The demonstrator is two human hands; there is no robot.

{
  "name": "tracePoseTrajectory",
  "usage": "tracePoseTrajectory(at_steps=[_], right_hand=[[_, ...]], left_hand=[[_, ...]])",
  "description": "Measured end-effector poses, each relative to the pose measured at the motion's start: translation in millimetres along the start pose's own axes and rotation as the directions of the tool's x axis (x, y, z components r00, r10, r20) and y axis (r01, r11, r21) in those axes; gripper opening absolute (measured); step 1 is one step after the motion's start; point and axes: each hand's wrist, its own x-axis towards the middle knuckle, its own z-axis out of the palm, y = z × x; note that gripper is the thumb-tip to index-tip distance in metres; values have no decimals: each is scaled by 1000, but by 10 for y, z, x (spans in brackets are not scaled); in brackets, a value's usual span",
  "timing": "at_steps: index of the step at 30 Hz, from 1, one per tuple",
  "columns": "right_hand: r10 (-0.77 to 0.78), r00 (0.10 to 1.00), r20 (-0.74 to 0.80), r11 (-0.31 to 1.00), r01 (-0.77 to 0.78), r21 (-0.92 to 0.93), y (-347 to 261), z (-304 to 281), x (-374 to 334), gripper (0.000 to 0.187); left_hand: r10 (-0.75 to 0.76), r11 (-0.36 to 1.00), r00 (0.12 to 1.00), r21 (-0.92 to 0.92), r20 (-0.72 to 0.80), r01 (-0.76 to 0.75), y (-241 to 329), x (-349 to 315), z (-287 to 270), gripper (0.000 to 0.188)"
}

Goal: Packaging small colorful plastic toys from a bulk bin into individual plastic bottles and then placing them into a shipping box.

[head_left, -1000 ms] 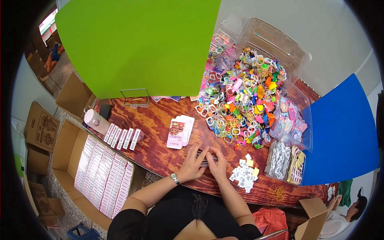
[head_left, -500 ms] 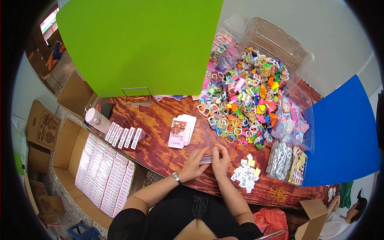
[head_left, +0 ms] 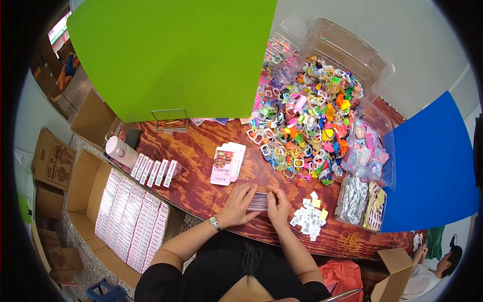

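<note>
Near the front edge of the table, a stack of thin cards [head_left: 258, 202] lies between my two hands, its edges showing as fine stripes. My left hand [head_left: 238, 206] grips its left end, thumb along the near side. The right end is held by my right hand [head_left: 277, 207], with the thumb bent over it. Just beyond sit flat pink-and-white card boxes [head_left: 222, 166] with a red cartoon picture. Small white and yellow paper slips [head_left: 308, 220] are heaped to the right of my right hand.
A big pile of colourful small toys [head_left: 307, 126] covers the back right. Beside it stand a tray of silvery packets [head_left: 352, 199] and rubber bands [head_left: 348, 243]. At left are upright small boxes [head_left: 157, 172], a pink bottle [head_left: 121, 151] and a carton [head_left: 83, 199] packed with boxes. Another person [head_left: 437, 272] sits far right.
My left hand has shifted slightly left and turned, so the hands are farther apart. More of the card stack shows between them.
</note>
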Motion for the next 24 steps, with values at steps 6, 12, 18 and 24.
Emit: tracePoseTrajectory(at_steps=[6, 12, 18, 24], right_hand=[[-23, 998, 51, 1000, 23, 1, 18, 19, -18, 19], [-5, 998, 56, 999, 2, 47, 23, -53, 16, 19], [-146, 988, 58, 987, 149, -58, 18, -99, 40, 14], [-138, 990, 6, 990, 138, -10, 43, -101, 15, 7]], left_hand=[[-60, 996, 997, -63, -41, 57, 48, -55, 87, 104], [-66, 994, 998, -83, -18, 64, 21, -69, 88, 96], [-38, 998, 999, -58, 18, 39, 53, -10, 21, 87], [-57, 998, 998, -41, -25, 56, 30, -22, 98, 88]])
